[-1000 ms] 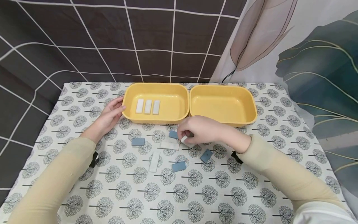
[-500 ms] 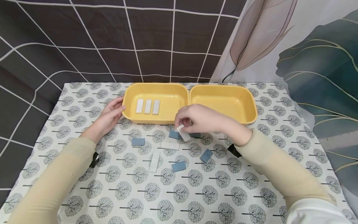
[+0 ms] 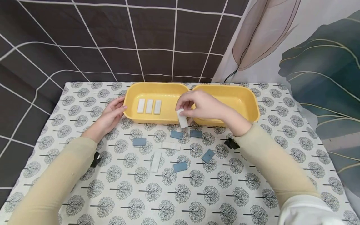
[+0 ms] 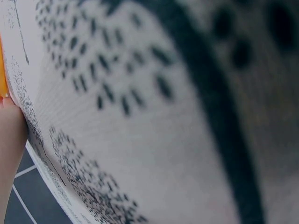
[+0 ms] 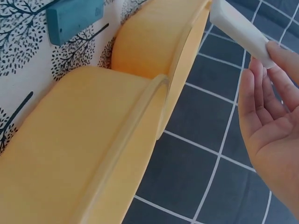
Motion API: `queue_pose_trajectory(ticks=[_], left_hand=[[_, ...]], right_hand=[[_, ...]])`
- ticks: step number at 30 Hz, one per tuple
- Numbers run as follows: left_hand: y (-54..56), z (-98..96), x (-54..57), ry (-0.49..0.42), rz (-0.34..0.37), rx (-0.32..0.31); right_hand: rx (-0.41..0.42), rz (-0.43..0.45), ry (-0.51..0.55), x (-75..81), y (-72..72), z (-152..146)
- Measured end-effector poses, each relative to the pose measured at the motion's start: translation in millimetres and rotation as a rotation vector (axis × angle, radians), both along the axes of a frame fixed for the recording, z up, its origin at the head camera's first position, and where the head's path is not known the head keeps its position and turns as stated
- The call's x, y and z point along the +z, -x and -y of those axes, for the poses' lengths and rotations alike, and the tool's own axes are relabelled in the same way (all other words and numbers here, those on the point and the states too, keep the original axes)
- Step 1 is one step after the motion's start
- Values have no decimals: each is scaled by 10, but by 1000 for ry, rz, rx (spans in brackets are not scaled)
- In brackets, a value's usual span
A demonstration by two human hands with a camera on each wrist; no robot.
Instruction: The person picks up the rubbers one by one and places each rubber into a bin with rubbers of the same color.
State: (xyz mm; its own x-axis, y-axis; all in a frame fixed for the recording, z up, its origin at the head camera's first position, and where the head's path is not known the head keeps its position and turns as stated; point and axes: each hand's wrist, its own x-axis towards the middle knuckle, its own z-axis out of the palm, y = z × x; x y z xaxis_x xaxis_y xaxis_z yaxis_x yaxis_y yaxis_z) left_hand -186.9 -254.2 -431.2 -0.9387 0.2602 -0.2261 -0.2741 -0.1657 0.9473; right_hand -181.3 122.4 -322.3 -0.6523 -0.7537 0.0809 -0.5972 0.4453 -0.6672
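Observation:
My right hand (image 3: 201, 104) pinches a white rectangular block (image 3: 182, 118) between thumb and fingertips. It is above the front rims where two yellow bins meet, and the right wrist view also shows the white block (image 5: 240, 30) in the fingers. At the left end of the left yellow bin (image 3: 157, 119), my left hand (image 3: 111, 115) rests with thumb and fingers against the outer wall and rim. Several white blocks (image 3: 149, 106) lie side by side inside that bin. On the cloth in front are two more white blocks, one crosswise (image 3: 171, 146) and one lengthwise (image 3: 155, 162).
The right yellow bin (image 3: 239, 120) adjoins the left one. Several blue blocks (image 3: 180, 167) lie scattered on the tree-print cloth (image 3: 126, 193), one blue block (image 3: 196, 133) just before the right bin. A dark gridded curtain (image 3: 112, 37) hangs behind.
My right hand has lifted the white block off the cloth and carried it up toward the bins, uncovering a blue block. The left hand has stayed at the left bin's end.

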Motion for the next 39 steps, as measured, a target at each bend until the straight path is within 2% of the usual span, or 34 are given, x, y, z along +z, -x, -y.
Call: queue_pose_trajectory(ticks=[8, 17, 39], left_hand=[[1, 5, -5, -4, 1, 5], [10, 7, -7, -22, -8, 8], [11, 7, -17, -14, 11, 8]], right_hand=[[-52, 4, 76, -34, 206, 46], [-152, 45, 86, -105, 368, 109], [-249, 141, 84, -501, 670, 305]])
